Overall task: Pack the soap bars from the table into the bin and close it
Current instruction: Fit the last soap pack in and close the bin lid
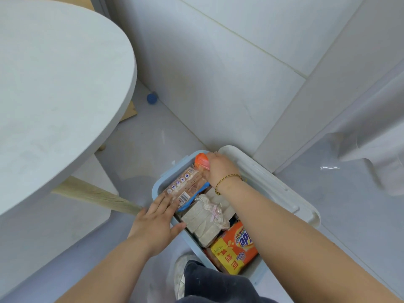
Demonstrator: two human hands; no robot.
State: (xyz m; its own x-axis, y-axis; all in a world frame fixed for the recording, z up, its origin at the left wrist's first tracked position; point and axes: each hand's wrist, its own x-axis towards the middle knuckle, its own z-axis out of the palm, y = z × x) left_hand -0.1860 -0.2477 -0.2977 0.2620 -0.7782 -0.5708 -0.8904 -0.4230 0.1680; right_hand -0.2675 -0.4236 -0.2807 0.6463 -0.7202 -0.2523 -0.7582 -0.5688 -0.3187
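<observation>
Down on the floor, the open blue bin (156, 189) holds wrapped soap bars (235, 246). Right hand (220, 169) grips an orange packet (202, 161); left hand (156, 224) lies spread on the rim. Orange wrapper reads "ap".

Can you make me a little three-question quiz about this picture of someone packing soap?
1. True or false: the white lid is already closed on the blue bin.
2. Which hand grips the orange soap at the far end of the bin? A) left B) right
3. Fill in: the bin stands on the ____, beside the round table.

Key
1. False: the lid lies open behind the bin.
2. B: the right hand grips it; the left hand rests flat on the bin's near edge and a wrapped soap pack.
3. floor
</observation>
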